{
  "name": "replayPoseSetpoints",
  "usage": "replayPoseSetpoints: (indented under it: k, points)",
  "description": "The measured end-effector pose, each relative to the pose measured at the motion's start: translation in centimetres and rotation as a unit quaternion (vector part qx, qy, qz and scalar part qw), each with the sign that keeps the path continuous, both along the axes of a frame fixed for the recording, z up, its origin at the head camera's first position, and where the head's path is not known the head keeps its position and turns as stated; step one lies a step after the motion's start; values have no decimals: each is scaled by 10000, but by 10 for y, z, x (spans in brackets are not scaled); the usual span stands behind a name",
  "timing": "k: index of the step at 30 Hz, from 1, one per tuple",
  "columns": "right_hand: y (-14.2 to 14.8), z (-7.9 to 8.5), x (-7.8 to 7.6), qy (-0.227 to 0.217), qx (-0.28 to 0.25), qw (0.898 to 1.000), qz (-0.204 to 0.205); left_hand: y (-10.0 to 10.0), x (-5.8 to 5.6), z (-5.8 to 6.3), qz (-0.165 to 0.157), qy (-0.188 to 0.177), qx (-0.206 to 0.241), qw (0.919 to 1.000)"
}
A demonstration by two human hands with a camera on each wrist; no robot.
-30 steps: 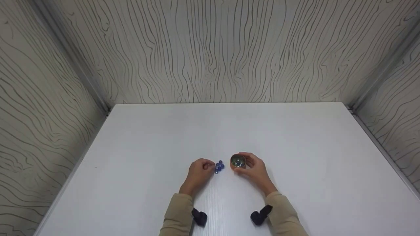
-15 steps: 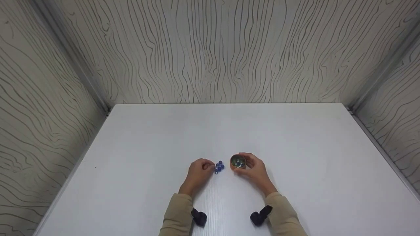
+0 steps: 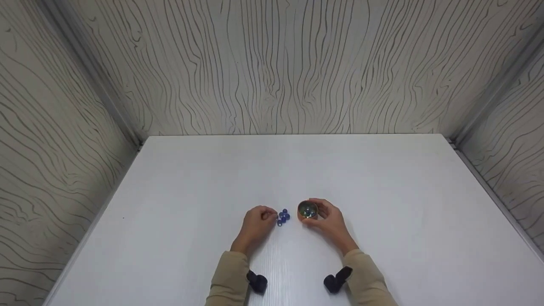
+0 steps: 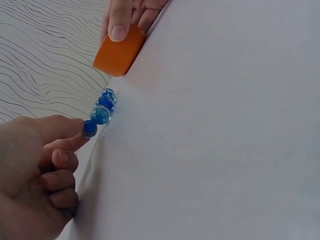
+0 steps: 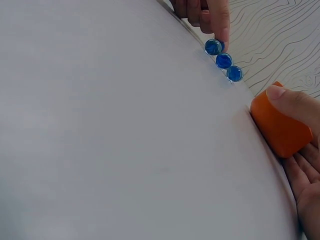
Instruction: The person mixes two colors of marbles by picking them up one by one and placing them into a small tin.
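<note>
My left hand [image 3: 258, 222] is low over the white table, thumb and index fingertips pinching a blue marble [image 4: 90, 128] while the other fingers curl in. Several more blue glass marbles [image 3: 283, 216] lie in a small cluster just right of those fingertips; the left wrist view has them lined up beyond the pinched one. To the right of the cluster, my right hand [image 3: 331, 220] holds a small orange cup [image 5: 280, 122], thumb on the near side and fingers around the far side. The cup stands mouth up, with shiny greenish round shapes inside it in the head view.
The white tabletop [image 3: 191, 178] reaches back to a wall panel [image 3: 272, 68] with a wood-grain line pattern. Similar panels rise at the left and right. Black wrist devices [image 3: 257, 282] sit at both tan sleeves [image 3: 229, 276].
</note>
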State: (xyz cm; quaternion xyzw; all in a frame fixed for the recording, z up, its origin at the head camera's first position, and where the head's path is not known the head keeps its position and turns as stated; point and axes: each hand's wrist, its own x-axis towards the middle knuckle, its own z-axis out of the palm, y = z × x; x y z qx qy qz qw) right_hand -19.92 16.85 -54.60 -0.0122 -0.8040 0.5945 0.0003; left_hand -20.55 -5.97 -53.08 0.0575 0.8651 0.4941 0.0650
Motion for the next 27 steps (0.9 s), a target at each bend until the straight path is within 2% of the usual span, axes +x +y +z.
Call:
replayPoseSetpoints:
  k: [5, 12, 27]
  points:
    - [0, 0, 1, -23, 42, 10000, 0, 1, -1, 2, 74, -89, -14, 9999]
    - [-1, 2, 2, -11, 6, 10000, -28, 1, -2, 6, 80, 191, -135, 9997]
    - [2, -1, 0, 65, -159, 9998, 96, 3, -3, 8, 80, 391, -63, 9992]
